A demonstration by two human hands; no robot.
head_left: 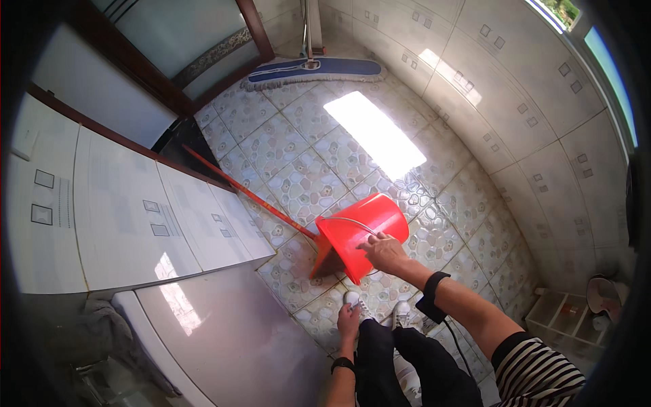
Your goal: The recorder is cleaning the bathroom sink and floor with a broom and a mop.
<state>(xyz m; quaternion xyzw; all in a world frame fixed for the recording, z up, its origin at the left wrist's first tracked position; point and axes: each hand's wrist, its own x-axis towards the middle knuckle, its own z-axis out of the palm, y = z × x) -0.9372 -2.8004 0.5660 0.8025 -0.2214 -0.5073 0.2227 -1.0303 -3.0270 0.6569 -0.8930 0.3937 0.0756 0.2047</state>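
Note:
A red bucket is tipped over on the tiled floor, its mouth turned to the lower left and a thin wire handle lying across its side. My right hand grips it near the rim, where the wire handle meets my fingers. Just below the bucket, above my shoe, my left hand is closed; whatever its curled fingers hold is too small to make out. Against the bucket's mouth stands an orange-red flat piece, joined to a long red pole that slants up to the left. The bucket's inside is mostly hidden.
White tiled panels and a pale smooth surface lie to my left. A blue flat mop rests by the far wall, near a brown-framed door. At the lower right stands a clear plastic rack. Wet shine shows beside the bucket.

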